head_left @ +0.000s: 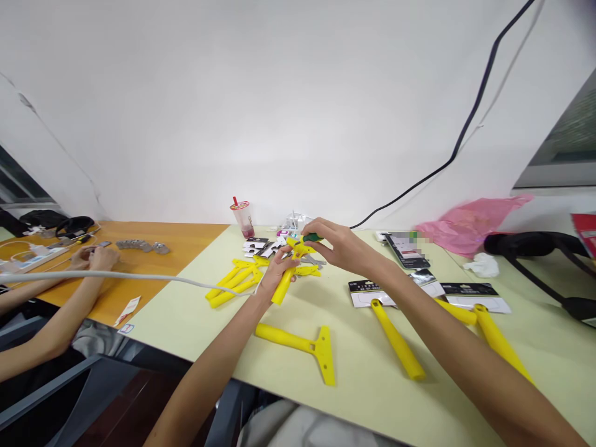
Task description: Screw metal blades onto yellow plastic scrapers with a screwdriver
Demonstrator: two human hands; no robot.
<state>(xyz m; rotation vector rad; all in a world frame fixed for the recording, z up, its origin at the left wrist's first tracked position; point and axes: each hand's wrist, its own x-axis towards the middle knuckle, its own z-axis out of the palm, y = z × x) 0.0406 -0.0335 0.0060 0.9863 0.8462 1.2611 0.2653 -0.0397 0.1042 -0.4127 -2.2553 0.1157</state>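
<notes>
My left hand (274, 268) is closed around a yellow scraper handle (281, 289), held tilted above the table with its wide head pointing away. My right hand (339, 243) grips a green-handled screwdriver (313, 237), whose tip end meets the scraper's head; a screw there is too small to make out. Below my hands, another yellow scraper (298, 343) lies flat near the table's front edge. Several yellow scraper handles (236, 290) are piled just left of my left hand. Under my right forearm lies a yellow handle (395, 340) with a black-and-white card (365, 293) at its end.
A cup with a red straw (243, 220) stands at the back. On the right are a phone (408, 251), a pink plastic bag (470, 225), a crumpled tissue (483, 266) and black headgear (521, 244). Another person's hands (95, 257) rest on the orange table (195, 239), near grey pieces (139, 246).
</notes>
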